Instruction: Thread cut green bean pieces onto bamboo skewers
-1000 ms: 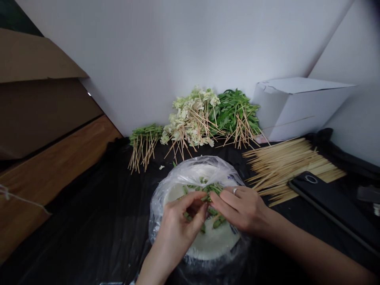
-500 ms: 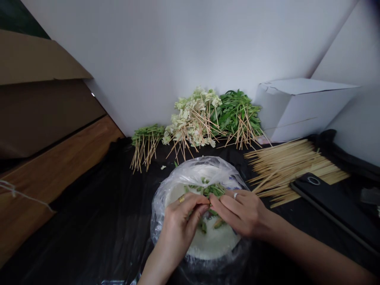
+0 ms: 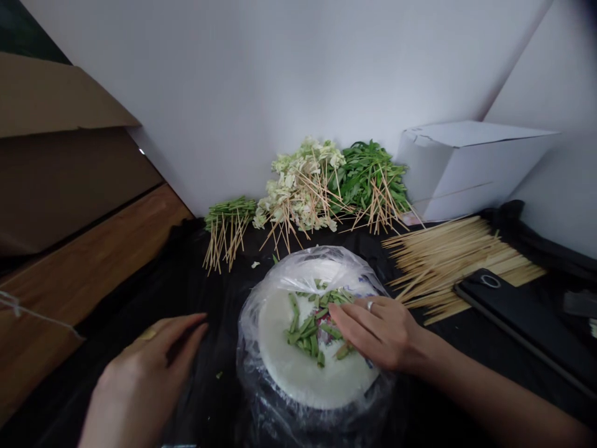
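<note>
The plate (image 3: 310,382) sits inside a clear plastic bag (image 3: 252,330), whose crumpled film veils its far rim and blurs the blue marks there; a reddish patch at the plate's middle is partly covered by cut green pieces (image 3: 305,333). These pieces lie on the plate, some of them hidden under the right hand (image 3: 385,330), which reaches over its right side with fingers bent and a silver ring (image 3: 370,305) showing; whether those fingers pinch a piece cannot be told. Left of the plate and well apart from it, the left hand (image 3: 142,367) has thumb and forefinger tips close together, its other fingers mostly out of sight and its wrist cut off; whether anything is between the tips cannot be made out. Beyond the plate lie a green skewered bunch (image 3: 228,211), pale leafy clusters (image 3: 298,186) and leafy greens (image 3: 368,174), their overlapping sticks hard to separate. Right of the plate, a phone (image 3: 522,330) covers part of the loose skewers (image 3: 438,264), its near end cropped; a dark object (image 3: 579,305) farther right is too dim to identify.
</note>
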### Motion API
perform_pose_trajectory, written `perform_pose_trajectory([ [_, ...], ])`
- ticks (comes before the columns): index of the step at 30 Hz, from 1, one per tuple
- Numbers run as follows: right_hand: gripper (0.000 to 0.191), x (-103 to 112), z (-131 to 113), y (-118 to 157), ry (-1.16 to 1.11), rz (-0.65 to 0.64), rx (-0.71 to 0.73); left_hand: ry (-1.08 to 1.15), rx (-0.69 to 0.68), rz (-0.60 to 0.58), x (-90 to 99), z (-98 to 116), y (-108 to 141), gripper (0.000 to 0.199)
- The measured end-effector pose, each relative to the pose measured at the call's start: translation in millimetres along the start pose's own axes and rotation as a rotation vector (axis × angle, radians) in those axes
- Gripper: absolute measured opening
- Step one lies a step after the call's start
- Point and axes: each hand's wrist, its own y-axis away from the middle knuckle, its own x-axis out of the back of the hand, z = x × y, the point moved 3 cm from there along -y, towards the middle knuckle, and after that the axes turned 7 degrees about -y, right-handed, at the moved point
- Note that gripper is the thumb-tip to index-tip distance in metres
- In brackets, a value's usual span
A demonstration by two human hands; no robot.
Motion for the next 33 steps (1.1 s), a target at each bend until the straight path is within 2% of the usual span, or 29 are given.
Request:
perform_pose_trajectory([
  [2,0.025,0,-1,3,-0.008,0.007,0.006,0.058,-0.162,0.176,-1.4,42,-4,0.025],
  [3,0.027,0,-2,5,-0.006,0.008,0.014,0.045,-0.282,0.230,-3.8,65,-6,0.034],
  [6,0.027,-1,-4,9,0.003,0.026,0.038,-0.051,-0.572,0.179,-18.5,119,-13,0.055],
  [9,0.026,-4,-3,11,-0.021,0.062,0.040,-0.103,-0.776,0.117,-29.7,139,-18,0.055],
  [12,0.026,-7,-2,12,-0.032,0.038,0.032,-0.103,-0.820,0.076,-33.9,138,-21,0.054],
  [15,0.027,-7,-1,12,-0.042,0.016,0.029,0.044,-0.771,0.009,-34.9,136,-23,0.050],
  [18,0.029,-5,-3,11,-0.065,-0.006,0.044,0.393,-0.640,-0.089,-36.7,138,-24,0.040],
  [22,0.028,2,-4,7,-0.072,0.058,0.040,0.841,-0.429,-0.121,-37.7,142,-30,0.025],
  [25,0.030,5,-3,5,-0.121,0.092,0.023,1.087,-0.292,-0.240,-39.2,146,-34,0.022],
  [29,0.033,7,-1,4,-0.140,0.126,0.009,1.274,-0.148,-0.399,-42.9,149,-33,0.019],
  [33,0.038,8,1,2,-0.092,0.131,-0.059,1.354,0.022,-0.414,-48.8,142,-25,0.013],
])
